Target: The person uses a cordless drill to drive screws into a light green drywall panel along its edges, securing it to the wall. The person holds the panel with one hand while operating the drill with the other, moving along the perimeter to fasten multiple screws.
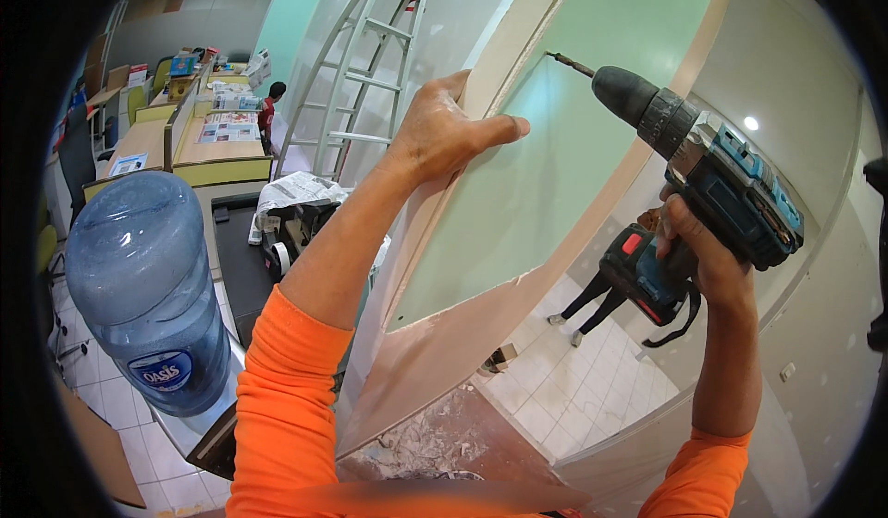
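Observation:
My left hand is closed over the upper left edge of a pale green wall panel, its thumb on the front face and the other fingers partly hidden behind the edge. In my right hand is a teal and black cordless drill, held by its grip with the battery below. A long drill bit points left from the chuck. Its tip is at the panel's face near a seam, above my left thumb; whether it touches, I cannot tell. The panel has a rough, pale border and leans diagonally in view.
A large blue water bottle stands close on the left. Behind are a stepladder, desks and a person in red. Dusty debris covers a reddish-brown surface below. Another person's legs and a small box are beyond the panel.

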`<move>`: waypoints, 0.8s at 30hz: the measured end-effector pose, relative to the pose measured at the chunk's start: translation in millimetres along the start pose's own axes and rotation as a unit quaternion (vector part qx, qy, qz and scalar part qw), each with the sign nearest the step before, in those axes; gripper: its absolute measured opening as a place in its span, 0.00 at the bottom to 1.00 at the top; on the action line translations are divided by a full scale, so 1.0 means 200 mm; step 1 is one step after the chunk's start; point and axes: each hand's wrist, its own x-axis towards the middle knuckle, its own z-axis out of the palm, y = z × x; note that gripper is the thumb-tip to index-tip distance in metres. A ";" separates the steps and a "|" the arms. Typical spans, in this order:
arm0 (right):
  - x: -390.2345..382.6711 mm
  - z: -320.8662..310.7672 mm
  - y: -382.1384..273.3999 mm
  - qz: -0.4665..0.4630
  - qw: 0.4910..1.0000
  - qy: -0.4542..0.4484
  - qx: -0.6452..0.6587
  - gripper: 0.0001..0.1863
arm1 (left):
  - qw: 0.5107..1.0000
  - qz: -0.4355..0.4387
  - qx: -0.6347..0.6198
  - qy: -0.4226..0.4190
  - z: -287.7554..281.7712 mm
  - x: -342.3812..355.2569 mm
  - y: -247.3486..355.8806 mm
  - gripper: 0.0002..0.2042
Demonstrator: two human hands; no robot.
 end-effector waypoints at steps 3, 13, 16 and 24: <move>0.00 0.00 0.01 -0.013 1.000 0.009 0.010 0.17 | 1.000 -0.022 0.000 -0.021 0.00 0.01 0.00 0.38; 0.01 -0.02 0.04 -0.033 0.999 -0.016 0.001 0.17 | 1.000 0.005 -0.003 -0.010 0.00 0.02 -0.02 0.34; 0.01 -0.02 0.04 -0.032 0.999 -0.021 -0.013 0.17 | 1.000 0.020 -0.004 0.003 0.00 0.01 -0.02 0.26; 0.01 -0.02 0.04 -0.033 0.999 -0.020 -0.005 0.16 | 1.000 0.016 0.001 0.003 0.00 0.01 -0.02 0.27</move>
